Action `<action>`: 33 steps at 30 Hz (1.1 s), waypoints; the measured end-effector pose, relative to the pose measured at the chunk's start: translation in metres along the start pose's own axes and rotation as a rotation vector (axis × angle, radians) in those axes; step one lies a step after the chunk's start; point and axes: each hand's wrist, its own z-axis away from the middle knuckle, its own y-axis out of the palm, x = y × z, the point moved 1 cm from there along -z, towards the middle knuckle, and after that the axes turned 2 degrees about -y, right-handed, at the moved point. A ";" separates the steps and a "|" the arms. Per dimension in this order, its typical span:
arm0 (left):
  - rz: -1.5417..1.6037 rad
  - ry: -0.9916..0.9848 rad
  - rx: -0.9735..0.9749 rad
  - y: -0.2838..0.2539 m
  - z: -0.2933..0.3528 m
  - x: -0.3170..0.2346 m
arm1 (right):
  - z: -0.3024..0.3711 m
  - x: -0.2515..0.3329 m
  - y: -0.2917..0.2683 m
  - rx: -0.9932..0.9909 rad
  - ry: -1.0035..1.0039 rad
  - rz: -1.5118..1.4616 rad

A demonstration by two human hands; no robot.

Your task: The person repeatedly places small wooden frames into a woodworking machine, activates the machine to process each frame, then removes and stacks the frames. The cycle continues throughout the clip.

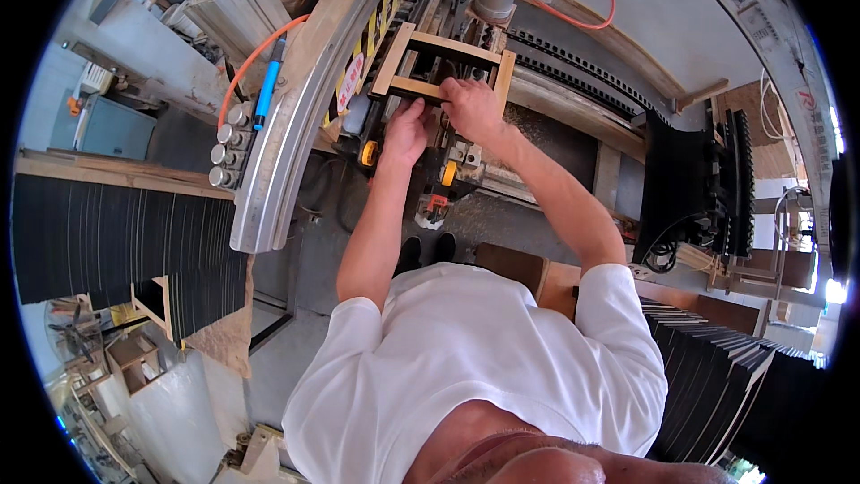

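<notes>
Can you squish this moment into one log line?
left hand: at near side of wooden frame | right hand: same side, farther right | frame: at machine | blue pen-like thing: left of frame

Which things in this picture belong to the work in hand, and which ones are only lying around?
In the work, it seems:
wooden frame, left hand and right hand at its near bar
yellow-knobbed machine beneath

Apparently just around:
blue pen-shaped thing
dark stacked sheets, left side
</notes>
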 end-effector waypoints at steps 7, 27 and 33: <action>-0.137 0.073 -0.116 -0.004 0.063 0.007 | -0.025 -0.032 0.007 -0.066 -0.058 -0.044; -0.313 0.145 -0.329 -0.089 0.308 -0.072 | -0.141 -0.051 0.045 0.159 -0.089 0.723; -0.317 0.162 -0.438 -0.133 0.320 -0.092 | -0.186 -0.080 0.063 0.224 0.012 0.836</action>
